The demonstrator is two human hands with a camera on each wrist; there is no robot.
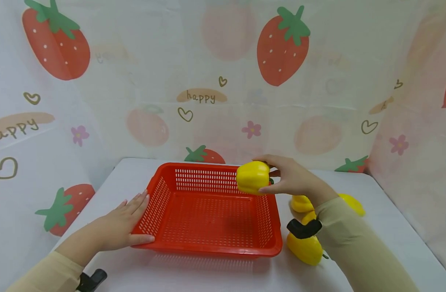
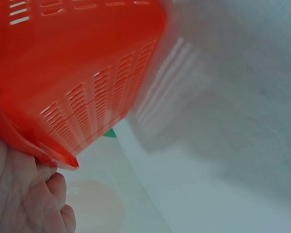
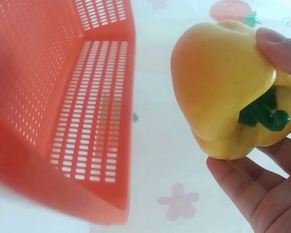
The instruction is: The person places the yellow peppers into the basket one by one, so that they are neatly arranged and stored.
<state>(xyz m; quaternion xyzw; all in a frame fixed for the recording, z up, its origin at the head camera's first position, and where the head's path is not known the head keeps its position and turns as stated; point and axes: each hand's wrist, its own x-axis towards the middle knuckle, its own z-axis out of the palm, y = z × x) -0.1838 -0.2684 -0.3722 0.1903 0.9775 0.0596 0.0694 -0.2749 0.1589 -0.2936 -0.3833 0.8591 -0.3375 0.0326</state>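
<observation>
A red plastic basket (image 1: 212, 219) with slotted walls stands on the white table. At its left front corner my left hand (image 1: 122, 225) rests on the rim, fingers fairly straight along the left side and thumb lying on the front rim. The left wrist view shows the palm against the rim of the basket (image 2: 77, 63). Above the basket's right back corner, my right hand (image 1: 285, 176) holds a yellow bell pepper (image 1: 253, 177) between thumb and fingers. In the right wrist view the green stem of the pepper (image 3: 218, 82) points toward the palm.
Several more yellow bell peppers lie right of the basket, one near the front (image 1: 305, 249), another bell pepper (image 1: 301, 203) behind it, and one partly behind my right forearm (image 1: 353, 204). A strawberry-print curtain (image 1: 204, 134) hangs behind the table.
</observation>
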